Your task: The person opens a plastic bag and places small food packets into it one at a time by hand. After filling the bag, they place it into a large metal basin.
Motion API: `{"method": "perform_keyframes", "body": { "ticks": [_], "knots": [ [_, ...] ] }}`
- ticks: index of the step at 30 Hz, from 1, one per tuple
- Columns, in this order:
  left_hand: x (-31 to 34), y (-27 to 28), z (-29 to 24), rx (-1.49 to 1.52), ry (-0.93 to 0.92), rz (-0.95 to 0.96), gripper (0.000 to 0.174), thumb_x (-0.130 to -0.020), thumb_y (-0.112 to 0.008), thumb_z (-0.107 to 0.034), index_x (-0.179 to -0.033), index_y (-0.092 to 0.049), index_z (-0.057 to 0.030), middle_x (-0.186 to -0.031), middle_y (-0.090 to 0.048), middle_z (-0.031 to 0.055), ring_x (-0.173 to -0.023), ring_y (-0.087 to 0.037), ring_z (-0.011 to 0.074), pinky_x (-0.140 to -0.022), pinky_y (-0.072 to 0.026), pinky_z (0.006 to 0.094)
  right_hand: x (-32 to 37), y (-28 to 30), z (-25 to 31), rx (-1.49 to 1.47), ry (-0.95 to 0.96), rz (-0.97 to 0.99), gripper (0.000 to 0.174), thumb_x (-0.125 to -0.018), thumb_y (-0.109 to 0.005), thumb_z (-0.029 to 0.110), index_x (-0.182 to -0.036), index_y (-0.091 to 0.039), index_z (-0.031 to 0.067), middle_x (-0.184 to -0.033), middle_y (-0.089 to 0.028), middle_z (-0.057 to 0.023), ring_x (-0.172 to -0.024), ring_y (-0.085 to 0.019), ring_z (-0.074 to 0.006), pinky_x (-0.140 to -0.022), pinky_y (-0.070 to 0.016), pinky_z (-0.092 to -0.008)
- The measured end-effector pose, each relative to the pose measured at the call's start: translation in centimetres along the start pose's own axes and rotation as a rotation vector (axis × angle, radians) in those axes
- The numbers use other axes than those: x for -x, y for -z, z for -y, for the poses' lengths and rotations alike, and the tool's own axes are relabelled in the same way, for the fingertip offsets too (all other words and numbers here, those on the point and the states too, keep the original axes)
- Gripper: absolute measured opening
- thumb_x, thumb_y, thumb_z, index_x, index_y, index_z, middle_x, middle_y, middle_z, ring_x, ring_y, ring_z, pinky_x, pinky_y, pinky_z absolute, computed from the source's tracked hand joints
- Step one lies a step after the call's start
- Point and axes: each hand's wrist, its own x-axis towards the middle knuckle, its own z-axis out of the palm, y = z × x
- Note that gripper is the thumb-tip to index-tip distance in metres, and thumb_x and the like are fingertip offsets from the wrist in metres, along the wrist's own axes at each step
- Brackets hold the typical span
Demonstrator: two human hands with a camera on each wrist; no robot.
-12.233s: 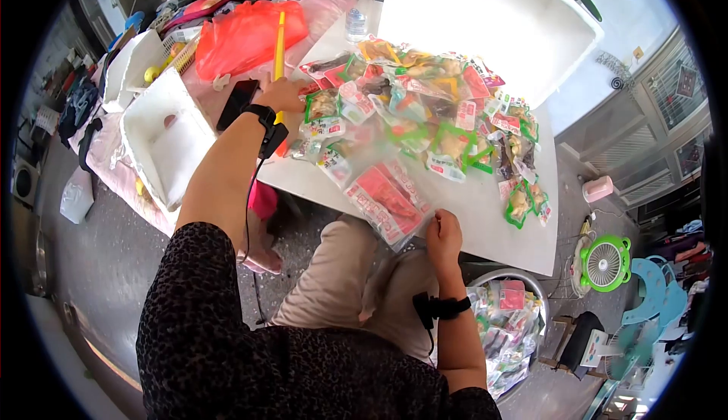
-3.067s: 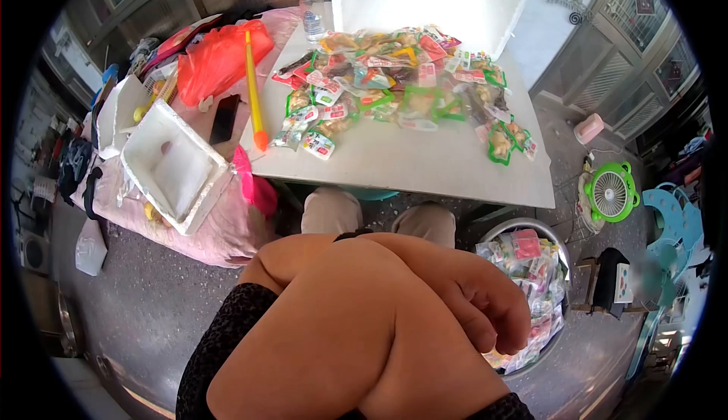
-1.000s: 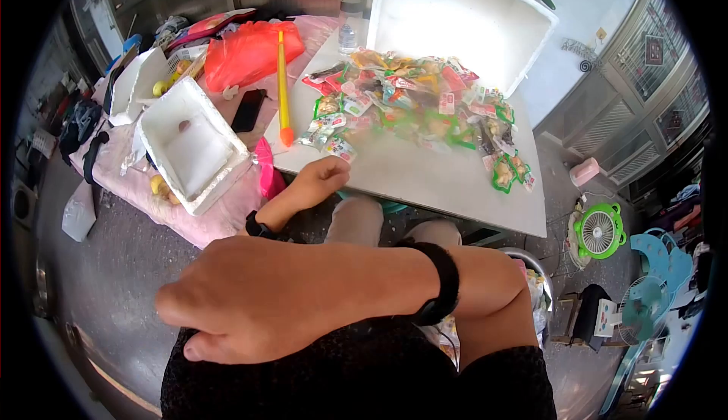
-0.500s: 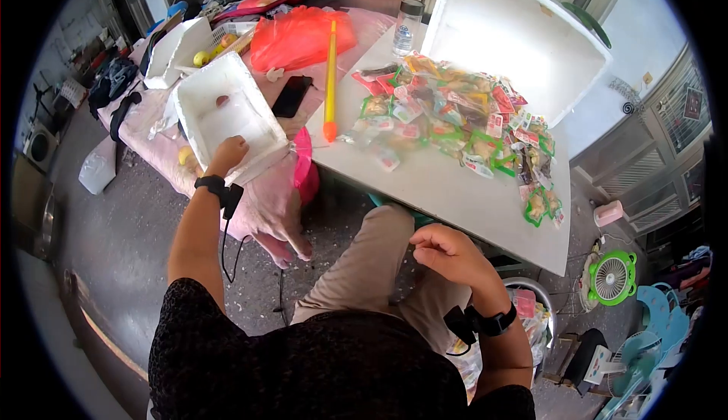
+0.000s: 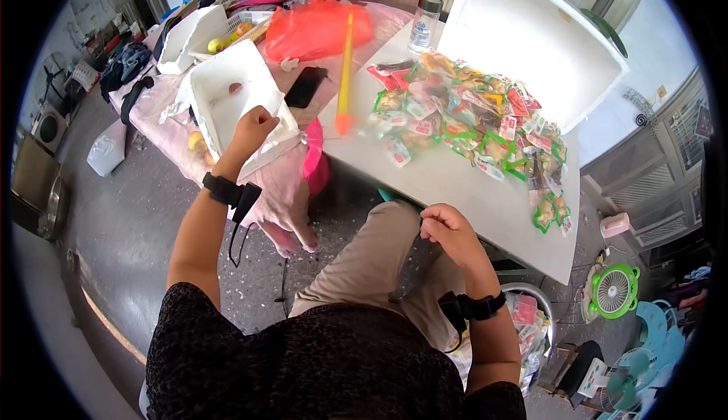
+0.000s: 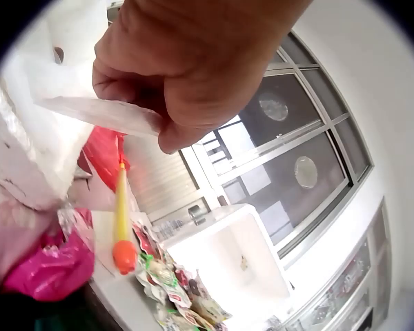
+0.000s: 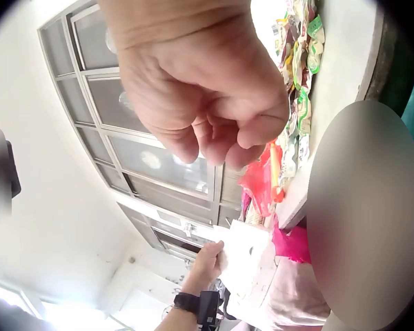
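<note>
My left hand (image 5: 252, 133) is above the near right side of a white foam box (image 5: 205, 105). In the left wrist view, its thumb and curled fingers pinch a thin, translucent whitish sheet (image 6: 103, 112), which looks like plastic. My right hand (image 5: 449, 230) hangs near the table's front edge, over my lap, its fingers loosely curled with nothing between them. Several small sealed snack packets (image 5: 462, 109) with green, red and clear wrappers lie heaped on the white table (image 5: 455, 200), beyond both hands.
A yellow stick with an orange tip (image 5: 345, 79) and a black phone (image 5: 306, 87) lie between the box and the packets. A large foam box (image 5: 538, 41) and a bottle (image 5: 425, 26) stand behind. A metal basin of packets (image 5: 531, 321) is at lower right.
The clear bag with red packets, at the table edge earlier, is gone from there. My arms were crossed, then parted. Lately my left hand has risen from the foam box, moving right.
</note>
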Motion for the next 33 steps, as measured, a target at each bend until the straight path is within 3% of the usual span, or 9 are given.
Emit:
{"method": "perform_keyframes", "body": {
  "ticks": [7, 15, 21, 24, 25, 27, 28, 29, 33],
  "knots": [
    [7.5, -11.2, -10.6, 0.690, 0.000, 0.517, 0.019, -0.076, -0.059, -0.011, -0.064, -0.043, -0.0083, -0.060, -0.038, -0.0066, -0.055, -0.033, 0.0020, -0.047, -0.0284, 0.0177, -3.3, -2.2, -2.4, -0.331, -0.046, -0.228, 0.017, -0.083, -0.047, 0.019, -0.094, -0.049, 0.0054, -0.084, -0.054, -0.0033, -0.075, -0.051, -0.0113, -0.062, -0.0403, -0.0246],
    [10.6, -18.2, -14.2, 0.504, -0.193, 0.690, 0.015, -0.071, -0.060, -0.005, -0.066, -0.045, -0.0051, -0.060, -0.044, -0.0027, -0.057, -0.040, 0.0047, -0.047, -0.0331, 0.0198, -3.4, -0.6, -5.2, -0.598, -0.056, -0.310, 0.016, -0.081, -0.050, 0.023, -0.087, -0.049, 0.0080, -0.080, -0.051, -0.0017, -0.068, -0.048, -0.0094, -0.061, -0.0400, -0.0252],
    [9.5, -18.3, -14.3, 0.885, 0.171, 0.960, 0.008, -0.075, -0.054, -0.005, -0.073, -0.046, -0.0056, -0.063, -0.047, 0.0001, -0.058, -0.046, 0.0071, -0.050, -0.0360, 0.0194, -3.0, 2.1, -5.8, -0.659, -0.023, -0.241, 0.010, -0.083, -0.047, 0.018, -0.080, -0.048, 0.0087, -0.076, -0.054, -0.0028, -0.067, -0.051, -0.0122, -0.059, -0.0390, -0.0273],
    [8.8, -19.9, -13.5, 1.128, 0.227, 0.663, 0.008, -0.076, -0.054, -0.007, -0.079, -0.047, -0.0037, -0.062, -0.047, 0.0004, -0.057, -0.046, 0.0084, -0.050, -0.0368, 0.0209, -3.3, 3.5, -5.7, -0.684, 0.020, -0.318, 0.010, -0.083, -0.047, 0.018, -0.079, -0.048, 0.0086, -0.075, -0.054, -0.0033, -0.067, -0.051, -0.0128, -0.058, -0.0396, -0.0275],
    [9.1, -20.1, -13.8, 0.909, 0.069, 0.565, 0.010, -0.076, -0.054, -0.008, -0.081, -0.047, -0.0034, -0.062, -0.047, 0.0011, -0.057, -0.046, 0.0089, -0.050, -0.0371, 0.0218, -3.4, 3.9, -5.6, -0.678, 0.034, -0.356, 0.010, -0.083, -0.047, 0.018, -0.079, -0.048, 0.0087, -0.075, -0.054, -0.0034, -0.066, -0.051, -0.0130, -0.058, -0.0398, -0.0276],
    [10.1, -20.5, -14.8, 0.467, -0.232, 0.355, 0.014, -0.075, -0.054, -0.010, -0.086, -0.047, -0.0027, -0.061, -0.047, 0.0024, -0.057, -0.047, 0.0097, -0.050, -0.0376, 0.0236, -3.8, 4.5, -5.9, -0.582, -0.018, -0.441, 0.010, -0.082, -0.046, 0.018, -0.080, -0.047, 0.0079, -0.074, -0.054, -0.0040, -0.067, -0.051, -0.0142, -0.059, -0.0403, -0.0274],
    [10.8, -20.1, -15.4, 0.392, -0.134, 0.500, 0.017, -0.073, -0.051, -0.016, -0.084, -0.048, -0.0040, -0.071, -0.053, 0.0134, -0.064, -0.053, 0.0251, -0.058, -0.0412, 0.0327, -3.9, 4.7, -6.0, -0.535, -0.040, -0.450, 0.011, -0.082, -0.048, 0.018, -0.082, -0.048, 0.0071, -0.074, -0.054, -0.0046, -0.067, -0.052, -0.0149, -0.060, -0.0406, -0.0272],
    [11.0, -20.6, -15.3, 0.339, -0.182, 0.460, 0.015, -0.073, -0.050, -0.015, -0.083, -0.048, -0.0039, -0.071, -0.053, 0.0138, -0.066, -0.053, 0.0267, -0.058, -0.0412, 0.0339, -4.0, 5.1, -6.0, -0.487, -0.061, -0.459, 0.012, -0.081, -0.049, 0.018, -0.084, -0.048, 0.0063, -0.074, -0.054, -0.0052, -0.067, -0.052, -0.0157, -0.060, -0.0410, -0.0270],
    [10.3, -21.6, -15.6, 0.085, -0.444, 0.232, 0.014, -0.071, -0.047, -0.008, -0.084, -0.050, -0.0032, -0.072, -0.054, 0.0158, -0.066, -0.053, 0.0327, -0.057, -0.0416, 0.0388, -4.4, 7.6, -6.3, 0.813, 0.314, -0.728, 0.024, -0.073, -0.054, 0.016, -0.094, -0.049, 0.0044, -0.090, -0.052, -0.0095, -0.087, -0.049, -0.0238, -0.073, -0.0383, -0.0351]
  ]
}}
